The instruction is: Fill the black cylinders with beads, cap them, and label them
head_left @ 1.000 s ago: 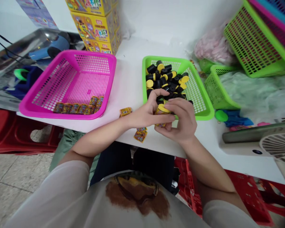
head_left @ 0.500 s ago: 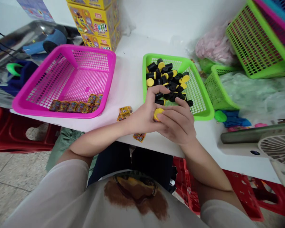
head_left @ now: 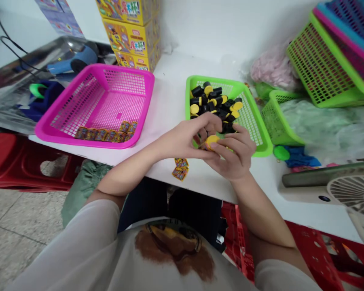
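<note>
Between my hands, just in front of the green basket (head_left: 262,147), is a small container with a yellow cap (head_left: 212,141). The fingers of my right hand (head_left: 235,155) pinch it at the cap. My left hand (head_left: 194,135) curls around its other side, thumb beneath and fingers arched above. A printed yellow strip shows on the container's side, partly hidden by fingers. Several black containers with yellow caps (head_left: 215,101) lie jumbled in the green basket. Printed yellow labels (head_left: 180,169) lie on the table below my left wrist.
A pink basket (head_left: 94,139) at left has several labelled containers (head_left: 101,134) along its front side. Yellow boxes (head_left: 132,38) are stacked behind it. A blue tape dispenser (head_left: 45,99) stands far left. Right are a fan (head_left: 356,188), stacked baskets (head_left: 330,60) and plastic bags (head_left: 321,117).
The view has shifted slightly. My left hand's fingers have loosened into a wider curve, and more of the capped container shows between my hands. The right hand keeps its pinch.
</note>
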`<state>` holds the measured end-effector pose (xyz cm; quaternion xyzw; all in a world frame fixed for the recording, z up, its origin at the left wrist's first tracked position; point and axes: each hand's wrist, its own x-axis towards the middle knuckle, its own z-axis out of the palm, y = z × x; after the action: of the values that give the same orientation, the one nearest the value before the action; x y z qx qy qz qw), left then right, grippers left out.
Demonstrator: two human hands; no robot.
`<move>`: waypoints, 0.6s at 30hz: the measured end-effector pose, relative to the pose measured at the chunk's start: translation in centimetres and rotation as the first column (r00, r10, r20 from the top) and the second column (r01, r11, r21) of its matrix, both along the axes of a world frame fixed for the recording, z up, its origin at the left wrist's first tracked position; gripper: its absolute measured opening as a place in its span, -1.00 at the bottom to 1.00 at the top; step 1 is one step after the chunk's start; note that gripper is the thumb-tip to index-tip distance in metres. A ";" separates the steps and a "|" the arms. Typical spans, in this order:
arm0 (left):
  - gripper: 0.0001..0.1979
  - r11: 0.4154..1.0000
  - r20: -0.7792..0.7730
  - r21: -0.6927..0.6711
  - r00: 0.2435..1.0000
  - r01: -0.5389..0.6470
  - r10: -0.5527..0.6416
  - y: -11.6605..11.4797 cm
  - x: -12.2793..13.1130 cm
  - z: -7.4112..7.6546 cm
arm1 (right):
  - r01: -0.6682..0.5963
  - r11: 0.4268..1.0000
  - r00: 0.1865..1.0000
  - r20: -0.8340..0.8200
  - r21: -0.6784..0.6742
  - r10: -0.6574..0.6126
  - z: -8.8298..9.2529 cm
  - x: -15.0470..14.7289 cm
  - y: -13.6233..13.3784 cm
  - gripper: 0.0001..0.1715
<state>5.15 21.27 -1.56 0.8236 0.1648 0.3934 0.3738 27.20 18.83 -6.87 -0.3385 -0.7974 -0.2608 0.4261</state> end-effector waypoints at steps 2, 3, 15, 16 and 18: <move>-0.70 0.992 -0.036 0.070 0.994 -0.103 0.106 -0.7 -0.8 0.9 | 0.083 0.996 0.996 -0.017 -0.024 -0.083 0.9 0.5 0.3 -0.57; -0.75 0.982 -0.039 0.097 0.985 -0.164 0.169 -1.3 -1.4 1.3 | 0.113 0.992 0.993 -0.038 -0.047 -0.115 1.6 0.9 0.4 -0.48; -0.69 0.617 -0.764 0.246 0.242 -0.748 0.598 1.6 -17.8 6.7 | 0.544 0.206 0.760 0.374 -0.813 -0.532 4.2 7.9 5.3 -0.69; -0.65 0.619 -0.814 0.270 0.169 -0.737 0.555 2.9 -18.8 6.4 | 0.555 0.194 0.763 0.402 -0.809 -0.506 4.1 7.7 5.6 -0.68; -0.62 0.653 -0.867 0.304 0.083 -0.694 0.491 5.2 -20.3 5.4 | 0.569 0.187 0.774 0.445 -0.801 -0.451 4.2 7.4 5.9 -0.61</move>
<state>-15.11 26.48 3.84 0.7126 0.6939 -0.0232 0.1008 34.60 24.76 -2.71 -0.7426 -0.6655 0.0740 0.0134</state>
